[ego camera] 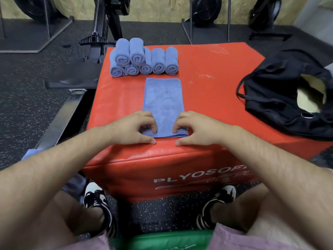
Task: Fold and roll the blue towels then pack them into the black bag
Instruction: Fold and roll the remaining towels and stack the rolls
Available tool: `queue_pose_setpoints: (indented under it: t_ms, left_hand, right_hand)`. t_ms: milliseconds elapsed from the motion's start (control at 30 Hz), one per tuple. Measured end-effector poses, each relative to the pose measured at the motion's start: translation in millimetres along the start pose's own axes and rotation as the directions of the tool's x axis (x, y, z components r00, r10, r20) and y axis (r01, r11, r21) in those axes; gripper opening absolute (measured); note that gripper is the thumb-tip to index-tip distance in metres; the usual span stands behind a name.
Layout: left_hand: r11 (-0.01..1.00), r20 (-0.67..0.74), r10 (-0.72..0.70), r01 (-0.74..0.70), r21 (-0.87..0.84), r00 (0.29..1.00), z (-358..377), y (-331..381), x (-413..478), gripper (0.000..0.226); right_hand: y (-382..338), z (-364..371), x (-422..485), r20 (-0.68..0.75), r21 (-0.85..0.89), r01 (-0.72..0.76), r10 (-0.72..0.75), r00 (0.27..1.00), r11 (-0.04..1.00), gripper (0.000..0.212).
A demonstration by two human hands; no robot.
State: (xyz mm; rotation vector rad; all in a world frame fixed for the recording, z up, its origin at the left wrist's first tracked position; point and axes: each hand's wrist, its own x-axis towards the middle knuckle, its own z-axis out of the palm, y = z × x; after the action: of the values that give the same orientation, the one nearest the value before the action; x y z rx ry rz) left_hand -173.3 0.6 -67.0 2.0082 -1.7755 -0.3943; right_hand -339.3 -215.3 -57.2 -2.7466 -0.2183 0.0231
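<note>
The red box (207, 98) has bare surface between its middle and right edge, where the open black bag (273, 98) overhangs. A folded towel (163, 98) lies as 1 long strip reaching the near edge. 7 rolled towels (144, 58) are stacked at the far left corner. The left hand (133, 128) and right hand (196, 128), fingers curled, pinch the strip's 2 near corners.

The black bag (270, 83) is cut off at the right edge.
</note>
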Motion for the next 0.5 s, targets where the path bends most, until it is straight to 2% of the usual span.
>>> queue_pose_setpoints:
  t_ms: [167,300,367,500]
  left_hand:
    - [1.000,-0.032,-0.004,0.005,0.024,0.999,-5.9,-5.5,-11.4,0.025]
    - [0.999,-0.050,-0.028,0.030,0.041,0.998,-6.1,-9.2,-16.2,0.029]
    - [0.998,-0.060,-0.033,0.036,0.056,0.998,-5.9,-9.9,-16.6,0.031]
    - [0.992,-0.113,-0.097,0.105,0.071,0.989,-6.1,-8.5,-17.1,0.025]
  right_hand:
    - [3.9,-1.8,-4.4,-0.005,0.007,-0.025,0.025,1.000,1.000,0.029]
    - [2.5,0.5,-5.5,-0.065,-0.052,-0.020,0.016,0.998,0.998,0.019]
    - [1.6,2.4,-4.6,-0.094,-0.078,-0.047,0.039,0.995,0.996,0.021]
    - [1.8,4.7,-3.6,-0.146,0.036,-0.125,0.129,0.981,0.992,0.022]
